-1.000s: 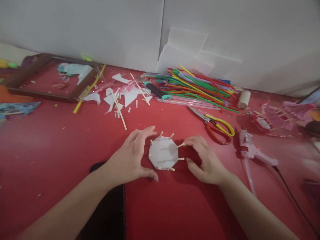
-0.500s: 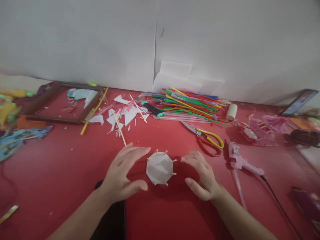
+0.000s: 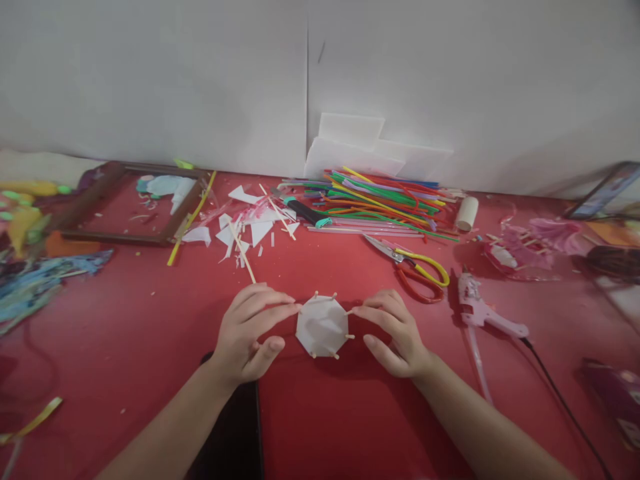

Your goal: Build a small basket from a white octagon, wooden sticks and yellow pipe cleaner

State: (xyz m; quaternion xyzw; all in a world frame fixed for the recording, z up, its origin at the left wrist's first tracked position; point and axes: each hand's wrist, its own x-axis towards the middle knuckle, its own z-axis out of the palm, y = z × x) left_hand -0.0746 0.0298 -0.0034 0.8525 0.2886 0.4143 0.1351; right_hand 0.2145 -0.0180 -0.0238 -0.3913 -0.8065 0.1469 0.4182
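Note:
A white octagonal paper piece (image 3: 323,327) with short wooden sticks standing out at its corners lies on the red table (image 3: 310,413) in front of me. On its left side is my left hand (image 3: 255,330), fingers stretched, the index fingertip at or just beside a corner stick. My right hand (image 3: 393,333) is on the other side, thumb and fingers apart, its index fingertip close to a stick there. I cannot tell whether either fingertip actually touches. Neither hand grips anything.
Scissors (image 3: 413,267) and a pink glue gun (image 3: 485,313) with a cord lie to the right. Behind are colourful pipe cleaners (image 3: 385,207), a utility knife (image 3: 305,212) and paper scraps (image 3: 245,227). A brown frame (image 3: 110,237) lies far left; a phone (image 3: 603,193) leans far right.
Both hands have come in closer to the octagonal piece, their index fingertips now beside its sticks. The view has shifted slightly.

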